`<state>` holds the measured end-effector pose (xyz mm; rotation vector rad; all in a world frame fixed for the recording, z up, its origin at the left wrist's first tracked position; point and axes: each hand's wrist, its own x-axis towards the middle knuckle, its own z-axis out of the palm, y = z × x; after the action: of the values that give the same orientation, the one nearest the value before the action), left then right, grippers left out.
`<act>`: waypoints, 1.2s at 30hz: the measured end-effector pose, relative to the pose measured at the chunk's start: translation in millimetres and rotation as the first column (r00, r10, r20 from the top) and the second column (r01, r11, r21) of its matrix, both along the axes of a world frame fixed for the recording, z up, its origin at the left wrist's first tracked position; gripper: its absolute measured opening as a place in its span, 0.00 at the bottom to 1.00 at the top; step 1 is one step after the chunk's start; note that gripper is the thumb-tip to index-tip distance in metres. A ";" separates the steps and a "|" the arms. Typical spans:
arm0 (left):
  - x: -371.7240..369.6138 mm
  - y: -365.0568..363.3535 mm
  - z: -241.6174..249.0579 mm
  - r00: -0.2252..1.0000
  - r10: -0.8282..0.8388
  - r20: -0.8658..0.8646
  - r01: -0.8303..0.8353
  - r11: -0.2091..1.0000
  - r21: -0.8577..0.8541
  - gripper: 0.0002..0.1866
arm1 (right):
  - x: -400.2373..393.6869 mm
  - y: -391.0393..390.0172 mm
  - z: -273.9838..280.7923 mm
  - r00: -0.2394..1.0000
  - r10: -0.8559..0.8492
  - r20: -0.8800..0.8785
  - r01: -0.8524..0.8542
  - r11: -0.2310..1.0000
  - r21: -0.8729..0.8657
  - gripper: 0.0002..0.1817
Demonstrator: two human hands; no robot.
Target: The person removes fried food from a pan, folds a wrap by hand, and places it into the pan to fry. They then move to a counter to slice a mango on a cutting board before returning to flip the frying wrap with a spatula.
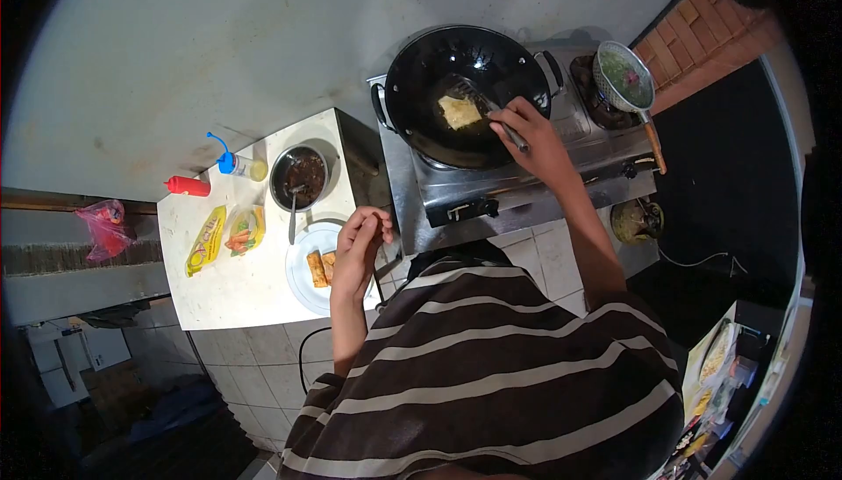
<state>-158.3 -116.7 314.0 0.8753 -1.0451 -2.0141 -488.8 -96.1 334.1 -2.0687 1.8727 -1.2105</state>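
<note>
A black wok sits on the stove, with a pale yellow folded piece of food in it. My right hand is closed around the handle of a spatula, whose head lies in the wok beside the food. Over the edge of the white table, near a white plate, my left hand is raised with its fingers curled; whether anything is between them is hidden. Golden fried rolls lie on that plate, left of my left hand.
On the white table stand a metal bowl of dark sauce with a spoon, a blue-capped bottle, a red bottle and yellow packets. A strainer with greens rests on the right burner. A gas cylinder stands below.
</note>
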 end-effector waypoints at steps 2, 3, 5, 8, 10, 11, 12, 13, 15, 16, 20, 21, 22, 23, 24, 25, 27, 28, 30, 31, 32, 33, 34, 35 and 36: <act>-0.3 0.7 0.6 1.000 0.006 -0.002 -0.006 1.000 -0.006 0.10 | 2.4 4.5 -2.9 1.000 0.025 0.004 -0.025 1.000 -0.002 0.08; -0.1 1.1 1.0 1.000 -0.001 0.001 0.001 1.000 -0.007 0.10 | 3.3 5.9 -6.3 0.999 0.034 0.026 -0.033 0.999 -0.003 0.09; 0.7 2.2 1.3 1.000 -0.007 0.006 0.007 1.000 -0.007 0.11 | 4.2 6.9 -13.5 0.998 0.043 0.050 -0.042 0.999 -0.002 0.10; 2.0 2.5 0.1 1.000 -0.004 0.012 0.004 1.000 -0.010 0.11 | 5.0 8.6 -21.3 0.998 0.059 0.001 -0.059 0.998 -0.026 0.13; 4.7 1.6 -2.0 0.998 -0.023 -0.050 0.023 1.000 0.002 0.09 | 6.5 9.3 -23.2 0.998 0.063 -0.013 -0.064 0.997 -0.036 0.15; 5.8 2.4 -3.4 0.999 -0.023 -0.048 0.023 1.000 0.003 0.09 | 8.9 10.1 -25.4 0.998 0.063 -0.011 -0.064 0.997 -0.036 0.15; 5.5 2.4 -5.2 0.999 -0.022 -0.049 0.023 1.000 0.003 0.09 | 10.8 10.8 -27.6 0.998 0.060 -0.020 -0.061 0.997 -0.043 0.15; 4.8 2.1 -5.1 0.998 -0.021 -0.052 0.021 1.000 0.001 0.09 | 11.8 11.0 -29.1 0.998 0.058 -0.029 -0.060 0.997 -0.052 0.16; 4.4 3.8 -2.0 0.999 -0.020 -0.050 0.020 1.000 0.000 0.09 | 12.6 12.8 -32.0 0.997 0.068 -0.030 -0.069 0.996 -0.050 0.16; 4.0 4.3 -0.7 0.999 -0.019 -0.050 0.019 1.000 -0.001 0.09 | 11.9 13.0 -32.5 0.996 0.077 -0.032 -0.079 0.996 -0.048 0.17; 5.3 7.1 -0.2 0.999 -0.011 -0.051 0.011 1.000 0.008 0.09 | 9.8 16.2 -32.4 0.997 0.077 -0.003 -0.077 0.997 -0.014 0.17; 3.8 8.2 1.9 1.000 -0.003 -0.019 0.003 1.000 0.001 0.10 | 7.8 15.6 -32.7 0.997 0.076 -0.013 -0.076 0.997 0.001 0.17; 3.1 8.7 3.1 1.000 0.008 0.014 -0.008 1.000 -0.008 0.10 | 7.1 14.8 -32.7 0.997 0.078 -0.023 -0.077 0.997 0.015 0.17; 3.9 9.1 2.7 1.000 0.008 0.014 -0.007 1.000 -0.008 0.10 | 7.8 16.1 -31.5 0.997 0.078 -0.023 -0.077 0.997 0.015 0.17; 3.8 8.5 1.7 1.000 0.006 0.013 -0.006 1.000 -0.011 0.10 | 7.8 16.0 -28.5 0.996 0.084 -0.030 -0.083 0.996 0.017 0.18; 4.5 9.3 1.8 1.000 0.002 0.014 -0.001 1.000 -0.010 0.10 | 8.9 17.7 -27.3 0.996 0.088 -0.035 -0.087 0.996 0.024 0.18; 2.5 8.9 4.4 1.000 0.012 0.009 -0.012 1.000 -0.013 0.11 | 5.7 15.8 -31.5 0.995 0.092 -0.038 -0.091 0.996 0.016 0.19; 3.4 11.4 5.6 1.000 0.014 0.011 -0.014 1.000 -0.009 0.11 | 6.5 19.5 -33.7 0.996 0.088 -0.033 -0.088 0.996 0.016 0.19; 2.3 10.4 4.6 1.000 0.014 0.007 -0.014 1.000 -0.015 0.11 | 3.8 18.4 -30.7 0.996 0.082 -0.019 -0.082 0.996 0.025 0.19; 4.7 12.7 4.3 1.000 0.006 0.013 -0.006 1.000 -0.011 0.11 | 5.8 22.5 -30.4 0.998 0.068 0.006 -0.069 0.997 0.044 0.19; 3.3 10.9 3.7 1.000 0.009 0.008 -0.009 1.000 -0.017 0.11 | 3.8 19.8 -27.2 0.997 0.071 0.000 -0.071 0.997 0.038 0.19; 4.1 11.9 3.1 1.000 0.011 0.001 -0.011 1.000 -0.016 0.11 | 4.1 20.0 -25.4 0.998 0.066 0.004 -0.066 0.997 0.036 0.19; 5.5 13.7 3.1 1.000 0.007 -0.003 -0.007 1.000 -0.012 0.11 | 5.6 23.1 -25.4 0.999 0.053 0.012 -0.053 0.998 0.038 0.18; 3.4 11.8 3.2 1.000 0.009 -0.008 -0.009 1.000 -0.019 0.11 | 3.8 19.8 -23.7 0.998 0.055 0.007 -0.055 0.998 0.032 0.18; 4.4 13.4 3.5 1.000 0.010 -0.005 -0.010 1.000 -0.017 0.11 | 5.4 20.8 -24.1 0.999 0.052 0.009 -0.052 0.998 0.039 0.18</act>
<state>-153.9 -103.3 317.5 0.8648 -1.0509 -1.9954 -483.4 -75.3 309.9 -2.0753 1.8125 -1.1589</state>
